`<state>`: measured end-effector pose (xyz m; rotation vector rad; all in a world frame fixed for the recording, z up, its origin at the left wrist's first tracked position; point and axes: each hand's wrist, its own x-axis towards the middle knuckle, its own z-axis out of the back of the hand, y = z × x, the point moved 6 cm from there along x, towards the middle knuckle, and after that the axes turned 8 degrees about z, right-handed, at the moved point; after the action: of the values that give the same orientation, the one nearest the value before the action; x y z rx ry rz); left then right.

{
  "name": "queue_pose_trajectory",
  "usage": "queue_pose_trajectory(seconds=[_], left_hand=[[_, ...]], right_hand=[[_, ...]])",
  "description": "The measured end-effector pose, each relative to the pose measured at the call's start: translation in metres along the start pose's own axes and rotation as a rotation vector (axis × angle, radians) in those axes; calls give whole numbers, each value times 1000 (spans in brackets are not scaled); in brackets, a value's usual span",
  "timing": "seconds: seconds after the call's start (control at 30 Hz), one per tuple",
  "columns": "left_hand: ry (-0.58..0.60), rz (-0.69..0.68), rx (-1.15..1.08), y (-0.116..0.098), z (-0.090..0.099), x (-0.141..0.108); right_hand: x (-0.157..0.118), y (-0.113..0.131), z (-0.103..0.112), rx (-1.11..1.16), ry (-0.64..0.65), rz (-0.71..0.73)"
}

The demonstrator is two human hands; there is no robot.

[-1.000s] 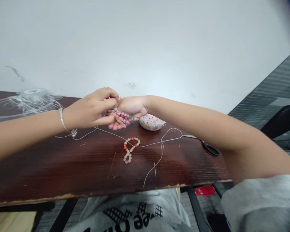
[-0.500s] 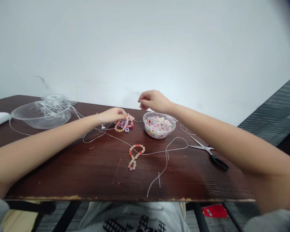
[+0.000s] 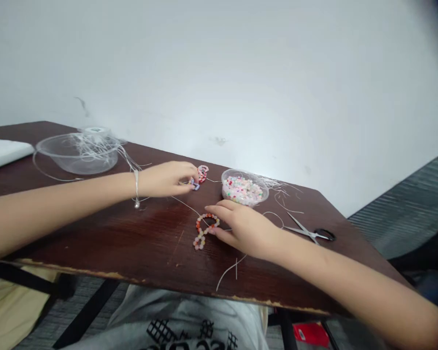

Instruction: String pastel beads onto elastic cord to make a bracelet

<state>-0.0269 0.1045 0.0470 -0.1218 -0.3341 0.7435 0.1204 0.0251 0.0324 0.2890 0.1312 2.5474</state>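
My left hand (image 3: 173,179) is at the small heap of beaded strands, fingers and thumb curled around blue-purple beads (image 3: 194,184). Red and pink beads (image 3: 203,173) show just beyond its fingertips; the rest of the heap is hidden behind the hand. My right hand (image 3: 243,226) hovers low over the table, thumb and fingers spread at the right side of an orange, yellow and pale pink beaded loop (image 3: 199,225). The thumb tip is at the beads; whether it touches them I cannot tell. A thin clear cord (image 3: 186,204) runs through this loop, partly covered by the right hand.
Behind my right hand stands a clear bowl of small coloured beads (image 3: 245,190). Open scissors (image 3: 310,234) lie to the right. On the left is a clear bowl (image 3: 76,165) with tangled cord (image 3: 91,146) and a spool (image 3: 95,130). A white object (image 3: 7,153) rests farther left.
My right hand has come down from above the bead bowl to the orange beaded loop, its fingers now spread. The heap at my left hand sits slightly farther back. The camera view has tilted.
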Motion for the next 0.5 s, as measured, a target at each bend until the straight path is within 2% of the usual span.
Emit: queue_pose_trajectory(seconds=[0.1,0.17,0.23,0.37,0.43,0.5], left_hand=[[-18,4,-93,-31,-17,-9],[-79,34,-204,-38,-30,-11],[-104,48,-276,-36,-43,-11],[-111,193,-443,-16,-55,-11],[-89,242,-511,-12,-56,-12],[-39,209,-563,-19,-54,-11]], right_hand=[[8,-17,-21,38,-56,-90],[13,-29,-30,90,-62,-143],[15,-35,-34,122,-55,-158],[9,-33,-35,94,-60,-179],[4,-29,-29,178,-88,-188],[1,-23,-14,302,-160,-152]])
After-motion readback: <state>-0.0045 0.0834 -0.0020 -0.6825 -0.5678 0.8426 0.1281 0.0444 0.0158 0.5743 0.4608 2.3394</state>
